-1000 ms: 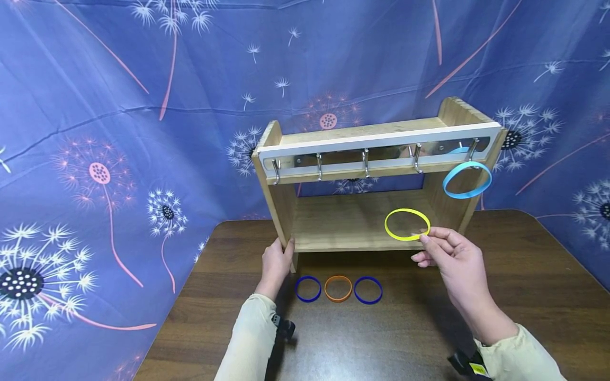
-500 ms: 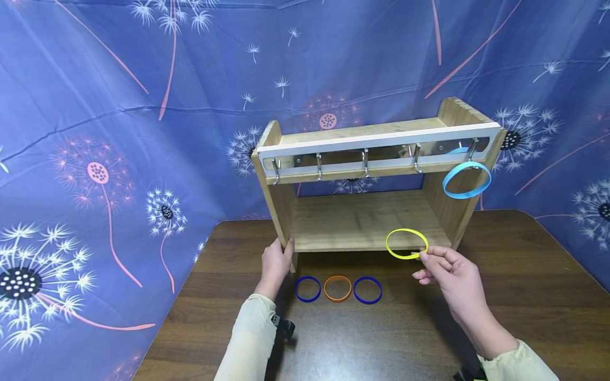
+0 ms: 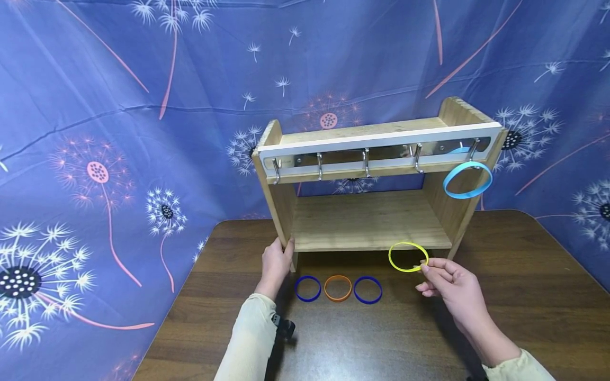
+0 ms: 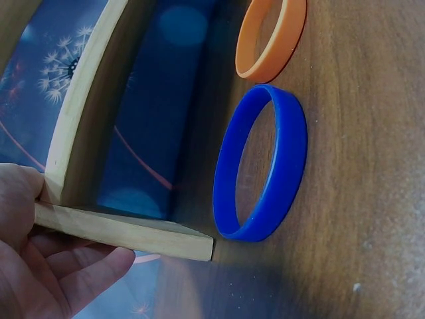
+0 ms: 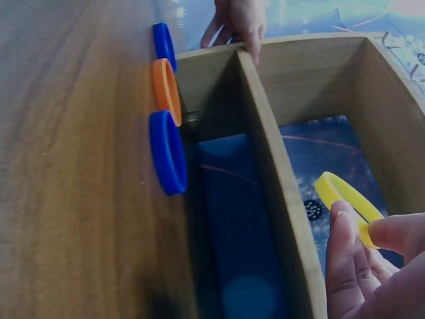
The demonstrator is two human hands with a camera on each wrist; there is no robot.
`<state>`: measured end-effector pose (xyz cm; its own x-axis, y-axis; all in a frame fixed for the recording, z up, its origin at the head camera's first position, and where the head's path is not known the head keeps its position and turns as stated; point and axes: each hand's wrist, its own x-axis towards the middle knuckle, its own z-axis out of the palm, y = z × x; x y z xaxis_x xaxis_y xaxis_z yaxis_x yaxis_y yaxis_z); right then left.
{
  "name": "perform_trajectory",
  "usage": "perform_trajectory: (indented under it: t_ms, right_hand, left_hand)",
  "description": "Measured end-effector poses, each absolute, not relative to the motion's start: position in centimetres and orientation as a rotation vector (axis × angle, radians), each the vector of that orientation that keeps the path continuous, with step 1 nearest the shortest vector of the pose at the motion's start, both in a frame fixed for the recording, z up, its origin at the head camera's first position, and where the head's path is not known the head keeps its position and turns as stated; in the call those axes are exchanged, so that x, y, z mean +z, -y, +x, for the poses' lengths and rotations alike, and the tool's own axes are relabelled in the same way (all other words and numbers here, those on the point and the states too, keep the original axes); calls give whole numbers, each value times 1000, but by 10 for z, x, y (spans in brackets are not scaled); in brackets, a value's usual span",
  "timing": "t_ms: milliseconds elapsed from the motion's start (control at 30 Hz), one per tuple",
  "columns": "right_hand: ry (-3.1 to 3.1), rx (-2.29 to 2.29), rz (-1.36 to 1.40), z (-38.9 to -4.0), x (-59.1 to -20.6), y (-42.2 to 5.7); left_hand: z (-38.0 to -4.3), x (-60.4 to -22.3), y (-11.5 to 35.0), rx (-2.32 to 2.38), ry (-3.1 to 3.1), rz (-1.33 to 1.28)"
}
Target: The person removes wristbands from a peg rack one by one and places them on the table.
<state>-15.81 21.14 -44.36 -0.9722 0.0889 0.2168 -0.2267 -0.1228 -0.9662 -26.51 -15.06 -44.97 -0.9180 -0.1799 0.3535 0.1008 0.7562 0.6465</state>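
Observation:
Between thumb and fingertips, my right hand [image 3: 455, 291] pinches a yellow silicone wristband [image 3: 392, 260] in front of the shelf's lower right edge. My left hand [image 3: 276, 264] grips the lower left side panel of a wooden shelf [image 3: 367, 222]; in the left wrist view the thumb and fingers lie on either side of the wood [image 4: 126, 232]. A light blue wristband [image 3: 460, 196] hangs from the rightmost metal hook. On the table before the shelf lie a blue wristband [image 3: 307, 300], an orange wristband [image 3: 337, 300] and a second blue wristband [image 3: 368, 302] in a row.
The shelf's front rail [image 3: 381, 138] carries several metal hooks [image 3: 366, 163]. The brown wooden table [image 3: 362, 344] ends at a rounded corner on each far side. A blue dandelion-print cloth [image 3: 214, 69] hangs behind it.
My right hand has come down with the yellow wristband, from in front of the shelf board to just below its front edge. The left hand has stayed on the side panel.

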Motion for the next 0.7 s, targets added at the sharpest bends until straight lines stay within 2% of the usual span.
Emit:
perform_trajectory:
  t_ms: [700]
  right_hand:
    - [2281,2103,-41,-159,-472,-214]
  left_hand:
    - [-265,-448,150,-959,2562,65]
